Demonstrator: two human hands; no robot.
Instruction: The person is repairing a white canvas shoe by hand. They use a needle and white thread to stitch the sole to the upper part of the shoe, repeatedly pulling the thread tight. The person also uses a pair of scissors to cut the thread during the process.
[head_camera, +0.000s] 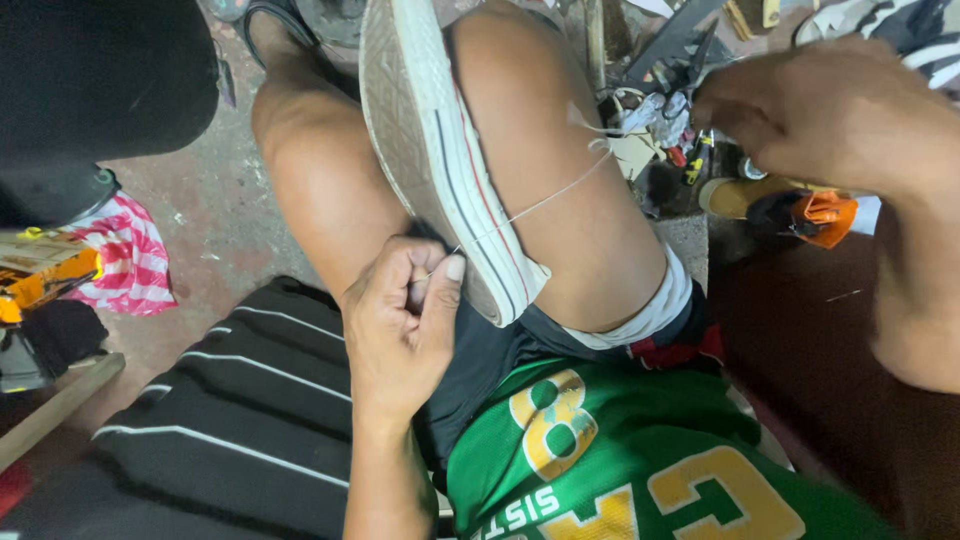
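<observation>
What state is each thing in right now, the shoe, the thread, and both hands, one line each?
Shoe: wedged between the knees, sole facing up and left.
Thread: white, stretched taut from the sole edge toward the right hand.
Left hand: fingers pinched at the sole's edge, where the thread comes out.
Right hand: closed, raised away from the shoe, pulling the thread.
Striped cloth: crumpled on the floor.
</observation>
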